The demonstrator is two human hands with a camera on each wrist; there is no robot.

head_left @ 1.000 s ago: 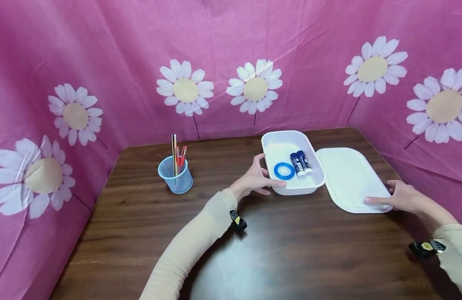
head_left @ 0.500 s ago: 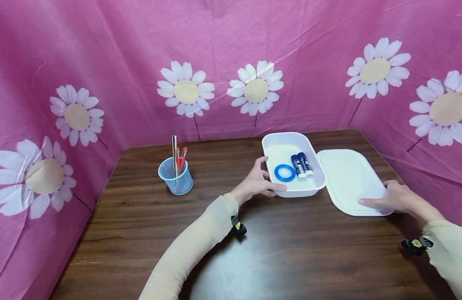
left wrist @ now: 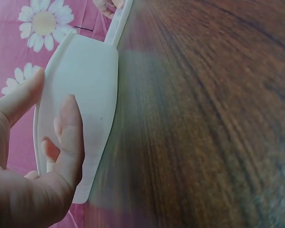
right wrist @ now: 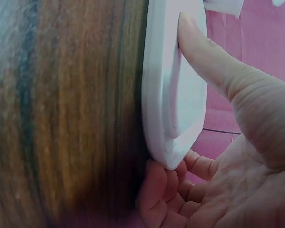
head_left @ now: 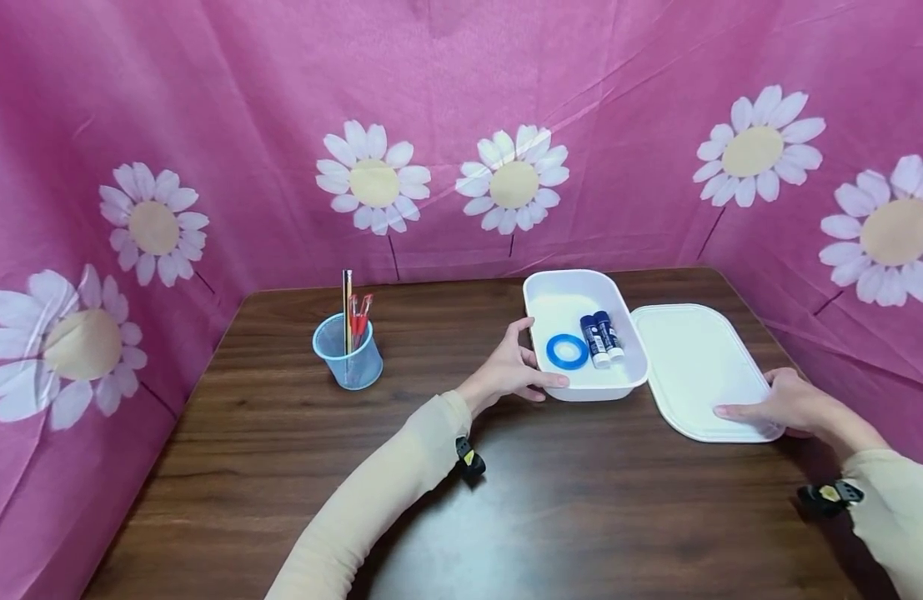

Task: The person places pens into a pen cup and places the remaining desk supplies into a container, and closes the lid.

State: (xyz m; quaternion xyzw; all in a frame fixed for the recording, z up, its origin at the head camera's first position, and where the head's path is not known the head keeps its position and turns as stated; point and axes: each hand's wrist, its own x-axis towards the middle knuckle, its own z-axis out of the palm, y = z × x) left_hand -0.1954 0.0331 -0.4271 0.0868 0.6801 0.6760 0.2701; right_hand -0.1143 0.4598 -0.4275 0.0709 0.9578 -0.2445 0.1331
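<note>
A white plastic box [head_left: 581, 393] stands on the table, holding a roll of blue tape [head_left: 567, 352] and two dark blue and white glue sticks [head_left: 601, 339]. My left hand [head_left: 509, 367] holds the box at its near left corner, thumb on the front rim and fingers along the left side. Against the box's right side lies a flat white lid [head_left: 694, 358]. At the lid's near right corner, my right hand [head_left: 795, 404] pinches it. In the right wrist view the thumb [right wrist: 204, 42] lies on top and the fingers [right wrist: 163, 194] curl under the edge.
To the left stands a light blue mesh pen cup [head_left: 359, 367] with red pens [head_left: 359, 312] and a striped pencil [head_left: 347, 308]. Around the brown wooden table [head_left: 431, 542] hangs a pink curtain [head_left: 266, 100] printed with daisies.
My right hand has moved a little left onto the lid's corner, its thumb farther in over the top. My left hand keeps its hold on the box. The view has shifted slightly.
</note>
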